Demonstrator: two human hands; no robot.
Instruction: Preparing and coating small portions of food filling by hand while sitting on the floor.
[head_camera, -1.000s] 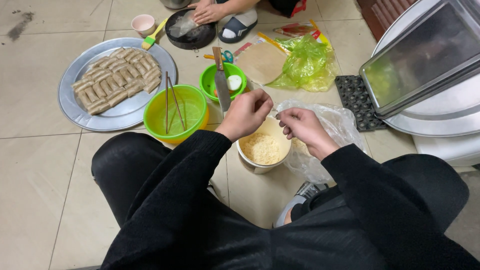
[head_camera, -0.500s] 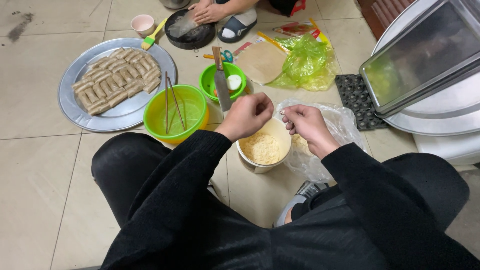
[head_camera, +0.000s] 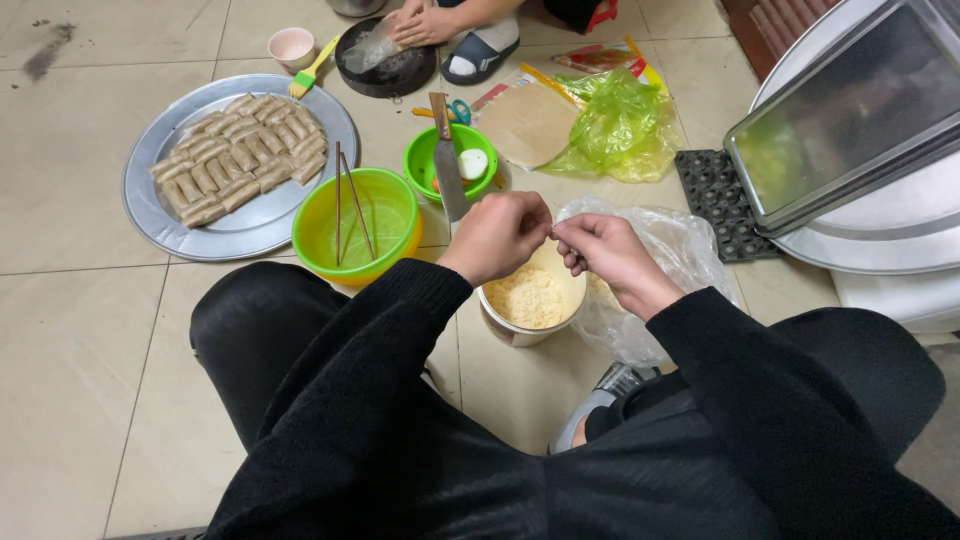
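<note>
My left hand (head_camera: 497, 235) and my right hand (head_camera: 605, 250) meet fingertip to fingertip above a white bowl (head_camera: 577, 290) of pale yellow crumbs. Both hands pinch something small and thin between them; I cannot tell what it is. A crumpled clear plastic bag (head_camera: 685, 250) lies under and beside my right hand, touching the bowl. Both arms wear black sleeves, and my black-clad knees flank the bowl.
On the tiled floor are a yellow-green bowl (head_camera: 385, 225) with chopsticks (head_camera: 345, 200), a small green bowl (head_camera: 430, 160) under a knife (head_camera: 447, 170), a round metal tray (head_camera: 180, 230) of rolls (head_camera: 240, 150), and stacked steel trays (head_camera: 850, 110). Another person's hand (head_camera: 420, 25) is at a black pan (head_camera: 385, 70).
My two hands have drawn slightly closer, so their fingertips now touch over the bowl. Nothing else has moved.
</note>
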